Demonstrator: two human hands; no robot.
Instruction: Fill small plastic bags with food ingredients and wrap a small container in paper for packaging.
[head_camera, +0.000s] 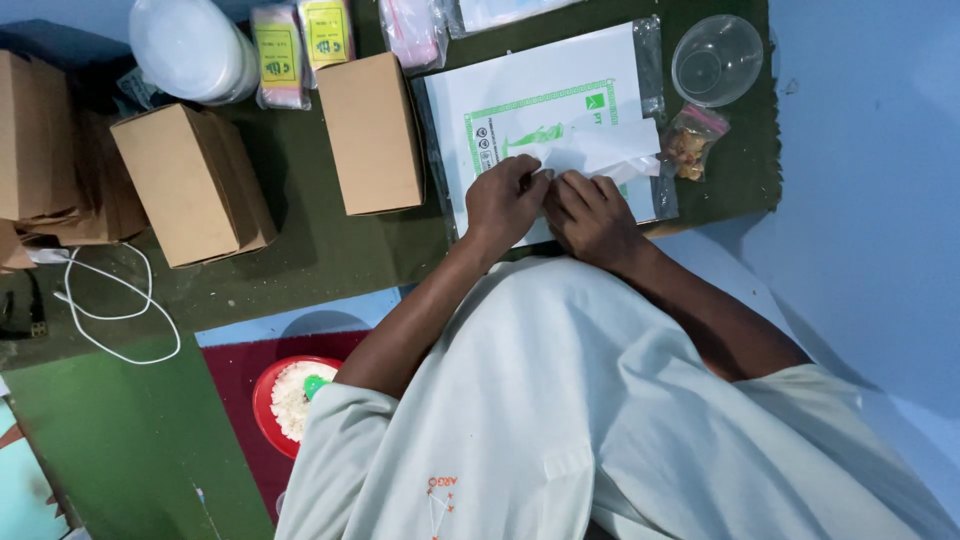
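My left hand (505, 198) and my right hand (590, 212) are close together over a white plastic packet with green print (540, 100) lying on the dark green table (300, 250). Both hands pinch a small white folded paper or bag (600, 150) at its near edge. A small clear bag of brownish snack pieces with a pink top (692, 142) lies just right of the paper. My pale shirt fills the lower part of the view.
Two brown cardboard boxes (372, 132) (192, 182) stand left of the packet, more boxes at the far left. A clear plastic bowl (716, 60), a white lidded container (192, 48), yellow-labelled packets (300, 40), a white cable (110, 310) and a red bowl of white grains (288, 400) are around.
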